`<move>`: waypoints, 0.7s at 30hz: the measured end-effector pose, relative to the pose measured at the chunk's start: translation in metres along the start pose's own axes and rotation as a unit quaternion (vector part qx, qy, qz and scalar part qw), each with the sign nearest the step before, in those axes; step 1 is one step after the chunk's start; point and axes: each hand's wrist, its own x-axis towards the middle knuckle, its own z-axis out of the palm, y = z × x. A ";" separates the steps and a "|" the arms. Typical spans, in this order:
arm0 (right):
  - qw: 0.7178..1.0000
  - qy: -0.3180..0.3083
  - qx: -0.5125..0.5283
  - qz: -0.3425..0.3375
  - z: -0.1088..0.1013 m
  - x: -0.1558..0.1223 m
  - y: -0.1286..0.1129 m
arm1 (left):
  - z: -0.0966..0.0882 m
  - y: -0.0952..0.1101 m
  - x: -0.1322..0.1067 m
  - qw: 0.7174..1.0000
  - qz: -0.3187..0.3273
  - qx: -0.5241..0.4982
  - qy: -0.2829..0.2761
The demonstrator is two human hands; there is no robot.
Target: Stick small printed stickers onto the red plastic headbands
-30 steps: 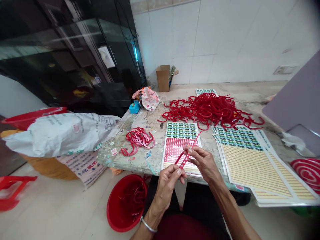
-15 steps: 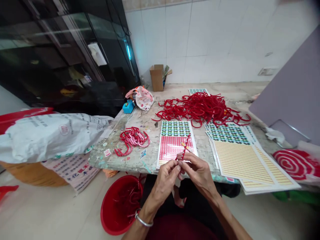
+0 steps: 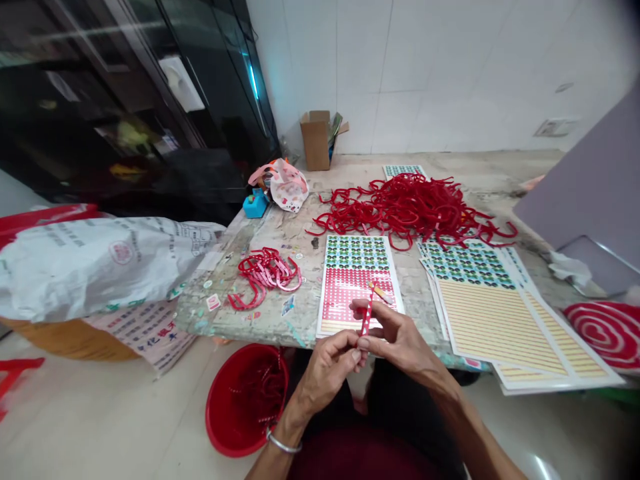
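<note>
Fingers (image 3: 361,341) of my left hand (image 3: 327,377) pinch the lower part of a thin red plastic strip with pink-and-white dotted markings (image 3: 367,319), a narrow hold, fingertips closed on it. My right hand (image 3: 403,347) curls in from the other side, forefinger reaching out over the top, fingers close to the strip, but I can't tell if they actually press on it. Strip stands roughly upright between both hands, just above the table edge, in front of a white-bordered sheet of red and green printed stickers (image 3: 357,253). It looks light, thin and springy, so likely to flex, and maybe slip if squeezed hard; best hold seems close to the pinched part, short span, fingertip pressure only. A small pale tab (image 3: 380,292) angles up and right near its top, looks flimsy, can't tell if attached. Compared with half a second ago: less strip shows above my fingers, right hand sits slightly more open, pale tab stands out clearer.
</note>
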 end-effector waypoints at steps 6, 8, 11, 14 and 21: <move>0.999 0.035 -0.033 -0.005 0.005 0.023 0.008 | -0.015 0.001 0.015 0.998 -0.027 0.040 0.033; 0.999 0.038 -0.035 -0.006 0.009 0.032 0.011 | -0.023 0.001 0.018 0.998 -0.034 0.038 0.040; 0.998 0.027 -0.048 0.004 0.016 0.047 0.011 | -0.038 -0.002 0.020 0.999 -0.037 -0.002 0.035; 0.998 0.012 -0.064 0.009 0.022 0.059 0.009 | -0.051 -0.009 0.020 0.997 -0.044 -0.046 0.034; 0.990 0.000 -0.140 0.012 0.028 0.068 0.010 | -0.065 -0.011 0.015 0.997 -0.038 -0.045 0.041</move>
